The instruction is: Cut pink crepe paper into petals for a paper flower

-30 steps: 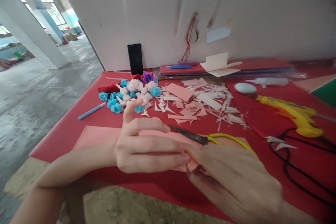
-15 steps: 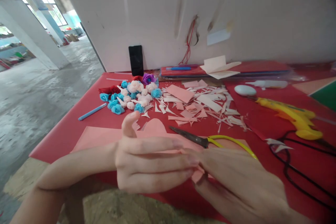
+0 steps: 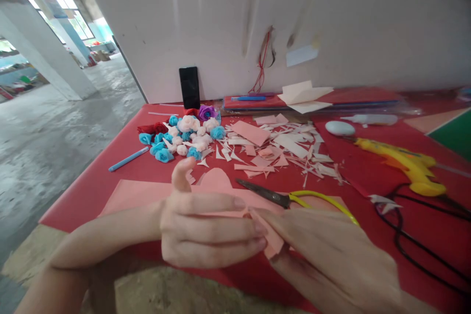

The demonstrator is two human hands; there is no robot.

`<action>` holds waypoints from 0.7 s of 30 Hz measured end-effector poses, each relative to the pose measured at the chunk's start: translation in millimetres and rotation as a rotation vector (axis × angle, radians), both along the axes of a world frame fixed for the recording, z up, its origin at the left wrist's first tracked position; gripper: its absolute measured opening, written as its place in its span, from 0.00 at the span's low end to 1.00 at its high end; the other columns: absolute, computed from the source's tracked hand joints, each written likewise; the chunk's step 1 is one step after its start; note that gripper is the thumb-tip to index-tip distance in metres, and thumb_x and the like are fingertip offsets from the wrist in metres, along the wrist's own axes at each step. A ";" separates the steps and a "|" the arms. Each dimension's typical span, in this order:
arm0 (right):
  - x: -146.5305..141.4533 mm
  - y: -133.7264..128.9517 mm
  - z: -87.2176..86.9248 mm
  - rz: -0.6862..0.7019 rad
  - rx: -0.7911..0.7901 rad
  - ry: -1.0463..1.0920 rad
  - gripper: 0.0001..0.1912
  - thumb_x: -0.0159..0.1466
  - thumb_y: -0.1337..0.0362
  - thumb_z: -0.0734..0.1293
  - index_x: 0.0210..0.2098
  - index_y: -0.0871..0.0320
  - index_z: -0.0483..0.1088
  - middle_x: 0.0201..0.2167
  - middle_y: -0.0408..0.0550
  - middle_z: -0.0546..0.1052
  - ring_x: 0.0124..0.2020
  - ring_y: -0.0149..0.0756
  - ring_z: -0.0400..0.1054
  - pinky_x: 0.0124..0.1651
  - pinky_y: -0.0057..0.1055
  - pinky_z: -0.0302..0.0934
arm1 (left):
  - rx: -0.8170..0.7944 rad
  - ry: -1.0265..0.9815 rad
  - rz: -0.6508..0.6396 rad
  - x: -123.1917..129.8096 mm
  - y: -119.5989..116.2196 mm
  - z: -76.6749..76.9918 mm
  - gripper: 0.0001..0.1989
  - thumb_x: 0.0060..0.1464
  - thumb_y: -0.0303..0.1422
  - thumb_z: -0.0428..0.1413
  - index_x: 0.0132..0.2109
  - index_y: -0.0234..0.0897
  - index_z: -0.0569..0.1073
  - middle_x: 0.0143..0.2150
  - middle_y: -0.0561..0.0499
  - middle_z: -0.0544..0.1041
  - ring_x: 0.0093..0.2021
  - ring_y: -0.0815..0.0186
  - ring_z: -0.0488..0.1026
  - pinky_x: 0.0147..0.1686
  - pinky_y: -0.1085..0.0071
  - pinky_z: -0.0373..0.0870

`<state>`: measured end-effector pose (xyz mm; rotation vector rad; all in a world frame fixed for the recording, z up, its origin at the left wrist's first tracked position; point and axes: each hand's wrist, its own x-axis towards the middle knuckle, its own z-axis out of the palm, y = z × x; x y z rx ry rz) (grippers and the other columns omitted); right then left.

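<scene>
Between my two hands is a small folded piece of pink paper (image 3: 273, 241). The fingers of my left hand (image 3: 206, 230) press on its left side, while the thumb sticks up, apart from the paper. My right hand (image 3: 334, 255) pinches the same piece from the right; part of it is hidden by the fingers. Behind my hands, a larger pink sheet (image 3: 128, 195) lies flat on the red table, with a rounded pink cutout (image 3: 217, 179) on it. Scissors with yellow handles (image 3: 279, 197) rest on the sheet, just beyond my right hand.
Paper flowers (image 3: 184, 135) are heaped at the back left, beside paper scraps (image 3: 294, 144). A blue pen (image 3: 128, 158) lies near the left edge. A phone (image 3: 190, 87) leans on the wall. At right are a yellow glue gun (image 3: 405, 159), its black cord (image 3: 399, 235) and a white oval object (image 3: 340, 128).
The left fingertips have shifted a little to the left along the pink paper, and more of the strip shows between my hands. The view has moved slightly.
</scene>
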<state>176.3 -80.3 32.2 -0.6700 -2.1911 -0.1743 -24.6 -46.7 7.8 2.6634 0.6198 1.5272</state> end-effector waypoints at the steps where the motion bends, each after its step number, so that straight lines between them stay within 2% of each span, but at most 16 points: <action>1: -0.1 1.2 -0.2 -0.006 0.021 -0.002 0.09 0.68 0.68 0.54 0.41 0.59 0.65 0.23 0.42 0.74 0.24 0.31 0.69 0.28 0.29 0.61 | 0.207 -0.044 -0.064 2.2 0.9 14.1 0.08 0.56 0.34 0.52 0.31 0.51 0.72 0.20 0.63 0.73 0.25 0.70 0.71 0.55 0.55 0.64; 2: -0.3 2.3 -0.4 -0.015 0.035 0.002 0.09 0.68 0.68 0.54 0.40 0.59 0.65 0.22 0.42 0.74 0.23 0.32 0.69 0.27 0.30 0.61 | 0.339 -0.006 -0.106 3.9 1.7 26.8 0.07 0.55 0.30 0.53 0.31 0.46 0.73 0.23 0.61 0.75 0.27 0.70 0.71 0.55 0.59 0.65; 4: -0.4 3.8 -0.5 -0.007 0.049 -0.005 0.09 0.68 0.69 0.54 0.37 0.59 0.65 0.19 0.41 0.72 0.21 0.31 0.67 0.25 0.30 0.59 | 0.285 0.060 -0.051 6.1 2.9 44.5 0.05 0.53 0.28 0.56 0.30 0.42 0.72 0.25 0.59 0.75 0.30 0.71 0.72 0.55 0.62 0.66; 6: -0.3 4.2 -0.5 -0.005 0.048 -0.038 0.10 0.67 0.69 0.54 0.36 0.59 0.65 0.19 0.40 0.72 0.21 0.30 0.67 0.25 0.30 0.59 | 0.187 0.027 -0.076 7.6 3.5 50.0 0.02 0.53 0.31 0.57 0.32 0.40 0.71 0.28 0.55 0.75 0.32 0.70 0.72 0.50 0.62 0.70; 9: -1.1 3.5 -0.5 -0.013 0.034 -0.054 0.10 0.68 0.69 0.53 0.38 0.58 0.65 0.24 0.41 0.75 0.23 0.31 0.68 0.27 0.31 0.59 | -0.089 -0.059 -0.210 10.1 4.3 43.3 0.06 0.52 0.32 0.58 0.37 0.36 0.70 0.33 0.48 0.76 0.36 0.67 0.73 0.41 0.65 0.74; 11: -2.8 3.3 -1.3 0.004 -0.012 0.008 0.11 0.69 0.67 0.53 0.39 0.57 0.65 0.23 0.41 0.74 0.22 0.30 0.68 0.27 0.30 0.59 | -0.297 -0.093 -0.325 12.5 4.9 37.3 0.09 0.52 0.32 0.58 0.39 0.34 0.70 0.34 0.45 0.76 0.37 0.66 0.73 0.39 0.66 0.73; 13: -4.6 4.1 -3.2 0.046 -0.085 0.069 0.11 0.69 0.66 0.53 0.35 0.57 0.65 0.19 0.39 0.71 0.20 0.28 0.66 0.26 0.27 0.60 | -0.432 -0.087 -0.419 14.8 5.6 34.2 0.07 0.53 0.31 0.57 0.39 0.32 0.71 0.34 0.44 0.77 0.37 0.65 0.74 0.41 0.65 0.73; 17: -5.4 10.0 -4.9 0.128 -0.170 0.116 0.17 0.69 0.65 0.51 0.27 0.57 0.63 0.18 0.40 0.71 0.18 0.27 0.64 0.21 0.27 0.57 | -0.514 -0.104 -0.457 16.7 7.8 34.3 0.07 0.56 0.31 0.54 0.35 0.32 0.75 0.34 0.43 0.77 0.36 0.65 0.73 0.39 0.65 0.72; 21: -5.0 17.6 4.9 0.126 -0.090 0.026 0.21 0.70 0.68 0.49 0.22 0.58 0.61 0.15 0.41 0.69 0.15 0.26 0.62 0.20 0.26 0.56 | -0.428 -0.103 -0.432 14.2 13.0 33.7 0.06 0.55 0.28 0.55 0.35 0.35 0.77 0.33 0.45 0.77 0.36 0.66 0.72 0.40 0.64 0.72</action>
